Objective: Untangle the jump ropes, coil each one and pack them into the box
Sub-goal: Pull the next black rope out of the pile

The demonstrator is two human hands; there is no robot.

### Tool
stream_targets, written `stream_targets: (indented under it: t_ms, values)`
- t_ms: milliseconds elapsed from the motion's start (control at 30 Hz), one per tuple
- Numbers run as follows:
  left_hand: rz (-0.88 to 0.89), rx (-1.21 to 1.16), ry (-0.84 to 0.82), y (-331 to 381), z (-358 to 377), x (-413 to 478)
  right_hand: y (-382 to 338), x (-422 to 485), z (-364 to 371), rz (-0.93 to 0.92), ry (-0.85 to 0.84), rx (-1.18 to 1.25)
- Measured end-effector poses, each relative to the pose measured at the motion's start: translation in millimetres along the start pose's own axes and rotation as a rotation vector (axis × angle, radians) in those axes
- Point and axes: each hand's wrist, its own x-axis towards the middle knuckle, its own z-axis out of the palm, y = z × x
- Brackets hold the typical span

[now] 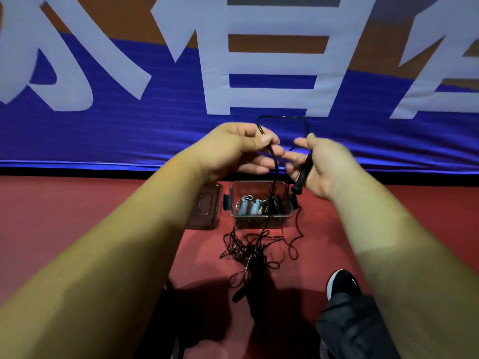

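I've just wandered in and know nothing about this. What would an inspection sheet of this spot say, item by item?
Surface: red floor, partly in shadow.
Job's things: open clear plastic box holding pale blue handles and a black coil; its lid lies flat on its left; tangled black jump ropes lie on the floor before it.
Clutter: nothing seen.
Hands: left hand pinches a thin black cord; right hand holds a black rope handle.
Cables: that cord loops above the hands and hangs toward the tangle.
Surroundings: blue and orange banner with large white characters; black shoe with white sole.
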Motion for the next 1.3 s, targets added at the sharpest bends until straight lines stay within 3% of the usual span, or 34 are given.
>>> stream_targets:
  t_ms: [67,167,267,400,500,600,700,800,867,933,1067,1133,1200,1300]
  values:
    - [0.061,-0.108,0.085,4.8,0.8,0.9,9.4,-6.2,1.6,0.097,-0.084,-0.213]
    - [0.140,-0.355,0.226,7.5,-1.0,6.9,17.8,-22.0,3.1,0.191,-0.368,-0.535]
    - [0.173,-0.532,0.354,5.0,-8.2,14.8,22.0,-27.6,4.5,0.054,-0.488,-0.533]
    - [0.113,-0.584,0.455,-1.6,-16.8,24.2,22.2,-27.1,7.4,-0.162,-0.448,-0.443]
    - [-0.071,-0.342,0.390,-9.4,-16.3,25.7,16.8,-28.0,12.4,-0.248,-0.376,-0.277]
    - [-0.211,0.024,0.100,-28.0,-7.3,17.9,5.9,-31.6,16.8,-0.243,-0.342,-0.026]
    - [-0.234,0.431,-0.191,-59.3,-0.1,12.0,-3.7,-32.7,18.2,-0.172,-0.366,0.207]
    - [-0.218,0.723,-0.202,-82.3,-5.0,14.2,-8.3,-29.6,18.2,-0.133,-0.408,0.424]
    - [-0.227,0.688,-0.132,-82.0,-8.4,14.5,-10.7,-25.1,15.8,-0.144,-0.399,0.505]
    - [-0.224,0.547,-0.112,-70.1,-7.0,10.7,-12.0,-17.0,11.4,-0.162,-0.341,0.412]
    - [-0.101,0.272,0.023,-33.2,-6.6,3.9,1.6,-2.1,0.3,-0.085,-0.159,-0.227]
    - [-0.032,0.131,0.122,-17.6,-7.7,3.4,14.8,-4.6,-4.7,0.071,-0.233,-0.504]
    - [-0.001,0.049,0.225,-9.2,-10.5,3.3,25.2,-13.3,-6.7,0.212,-0.422,-0.717]
    - [0.005,-0.022,0.331,-8.7,-15.5,6.3,31.7,-18.3,-5.3,0.141,-0.578,-0.750]
